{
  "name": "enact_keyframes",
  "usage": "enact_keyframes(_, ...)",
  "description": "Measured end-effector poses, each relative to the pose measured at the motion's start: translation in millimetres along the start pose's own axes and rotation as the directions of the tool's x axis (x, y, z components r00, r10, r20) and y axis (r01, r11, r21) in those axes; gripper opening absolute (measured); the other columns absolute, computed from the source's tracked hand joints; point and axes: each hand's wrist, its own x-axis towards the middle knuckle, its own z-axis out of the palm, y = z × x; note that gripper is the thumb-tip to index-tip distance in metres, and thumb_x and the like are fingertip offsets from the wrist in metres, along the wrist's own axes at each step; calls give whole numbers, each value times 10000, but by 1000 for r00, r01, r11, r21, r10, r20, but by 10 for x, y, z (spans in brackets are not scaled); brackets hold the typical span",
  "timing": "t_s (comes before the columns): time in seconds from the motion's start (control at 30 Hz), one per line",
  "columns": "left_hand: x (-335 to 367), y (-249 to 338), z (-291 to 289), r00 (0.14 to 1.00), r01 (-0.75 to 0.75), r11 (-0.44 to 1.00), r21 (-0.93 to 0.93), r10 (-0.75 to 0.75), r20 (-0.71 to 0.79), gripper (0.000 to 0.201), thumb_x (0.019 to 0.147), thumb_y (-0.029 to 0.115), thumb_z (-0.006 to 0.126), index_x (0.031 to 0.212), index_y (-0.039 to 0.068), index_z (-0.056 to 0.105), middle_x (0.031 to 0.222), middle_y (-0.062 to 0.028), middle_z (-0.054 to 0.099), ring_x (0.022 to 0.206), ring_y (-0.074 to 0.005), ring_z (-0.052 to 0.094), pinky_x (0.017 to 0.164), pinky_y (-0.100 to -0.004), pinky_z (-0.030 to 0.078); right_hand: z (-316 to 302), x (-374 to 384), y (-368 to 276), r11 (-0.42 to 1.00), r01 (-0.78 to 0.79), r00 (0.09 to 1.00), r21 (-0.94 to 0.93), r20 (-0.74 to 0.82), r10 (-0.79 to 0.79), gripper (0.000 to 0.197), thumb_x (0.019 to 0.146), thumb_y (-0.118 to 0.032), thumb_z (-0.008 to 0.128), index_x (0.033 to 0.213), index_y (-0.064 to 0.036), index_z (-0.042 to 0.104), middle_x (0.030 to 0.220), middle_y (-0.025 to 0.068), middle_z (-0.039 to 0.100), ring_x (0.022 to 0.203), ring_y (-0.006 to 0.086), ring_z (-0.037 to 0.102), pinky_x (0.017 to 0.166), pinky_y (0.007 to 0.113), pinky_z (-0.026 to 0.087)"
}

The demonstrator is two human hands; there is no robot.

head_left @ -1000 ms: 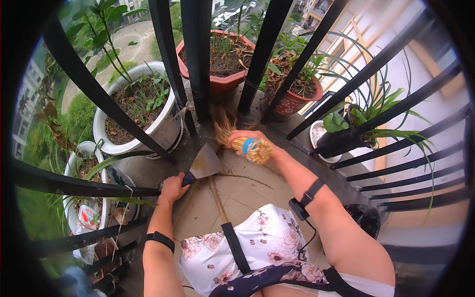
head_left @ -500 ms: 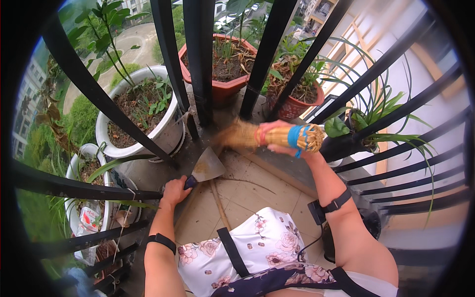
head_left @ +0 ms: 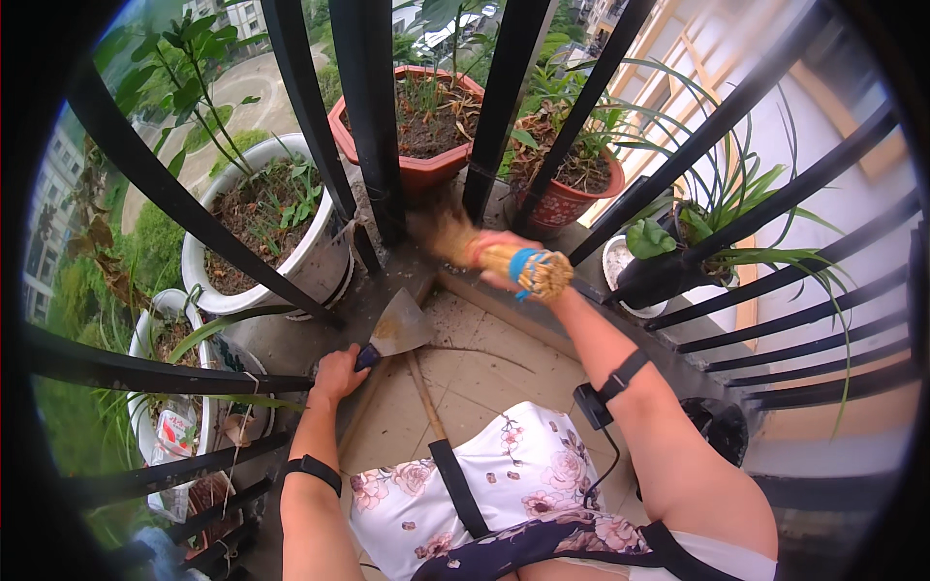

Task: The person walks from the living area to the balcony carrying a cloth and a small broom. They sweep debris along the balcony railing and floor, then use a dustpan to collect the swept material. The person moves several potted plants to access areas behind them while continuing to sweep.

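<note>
My left hand (head_left: pixel 336 376) is closed around the dark handle of a scraper (head_left: pixel 405 326). Its wide, stained metal blade points up and right, over the ledge's inner edge near the corner. My right hand (head_left: pixel 499 281) grips a straw hand broom (head_left: pixel 550 274) bound with blue and red bands; the broom partly covers the fingers. Blurred by motion, the bristles reach toward the ledge corner at the foot of the black railing bars. Whether they touch the ledge is hard to see. Below the blade a wooden stick (head_left: pixel 423 392) slants across the tiled floor.
Black railing bars (head_left: pixel 376 126) curve around me. Outside them stand a white pot (head_left: pixel 329 254), a red-brown planter (head_left: pixel 417 170), a patterned red pot (head_left: pixel 572 198) and a spider-like leafy plant (head_left: pixel 765 208). Dirt bits and a thin dry stem (head_left: pixel 484 354) lie on the tiles.
My right hand has moved left with the broom, bringing its bristles closer to the railing corner. The left hand and scraper have stayed nearly in place.
</note>
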Motion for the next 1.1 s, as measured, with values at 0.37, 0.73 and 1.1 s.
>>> enact_keyframes(0.37,-104,43,31,998,-33,991,131,26,56,470,737,373,721,1001,21,554,809,-212,652,813,-396,637,717,-470,510,-387,-633,-635,912,24,994,-410,-89,-67,360,719,13,702,1060,-50,604,1003,71,643,907,179,625,822,281,490)
enact_keyframes(0.73,-337,629,-484,851,-214,969,-125,122,-510,113,742,107,704,776,51,612,817,-107,601,789,-323,564,668,-431,437,463,-220,-81,568,-80,995,-819,-99,-4,378,670,-108,715,1020,-142,577,915,123,618,815,339,637,710,411,524)
enact_keyframes(1.1,-52,704,-2331,353,-708,474,-523,-404,-844,156,902,121,643,912,40,510,690,-8,516,555,-75,480,507,-214,389,641,-48,-667,541,-98,981,-835,9,191,339,675,-84,696,987,-136,575,898,117,629,824,348,627,680,422,508)
